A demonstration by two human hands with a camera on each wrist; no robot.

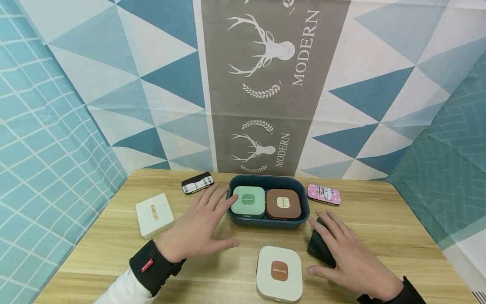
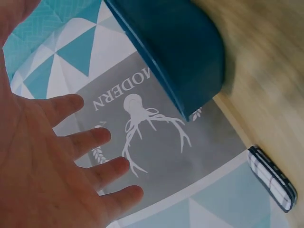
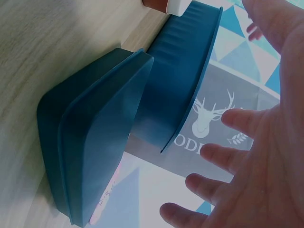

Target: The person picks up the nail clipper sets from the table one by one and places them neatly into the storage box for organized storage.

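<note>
My left hand (image 1: 199, 226) hovers with spread fingers just left of a dark blue basket (image 1: 267, 223); the left wrist view shows nothing in its palm. Inside the basket lie a mint green manicure case (image 1: 248, 209) and a brown manicure case (image 1: 292, 207), side by side. Over a dark square-edged case (image 1: 319, 245), partly hidden in the head view, my right hand (image 1: 345, 253) is held with fingers spread. From the right wrist, that case (image 3: 95, 133) appears apart from the palm. A cream manicure case (image 1: 279, 285) with a brown label lies between the hands, toward the front.
A white manicure case (image 1: 153, 215) lies at the left of the wooden table (image 1: 114, 261). Behind the left hand is a black plaid case (image 1: 197, 183); a pink patterned case (image 1: 324, 195) lies right of the basket. Patterned cloth walls (image 1: 171, 84) border the table.
</note>
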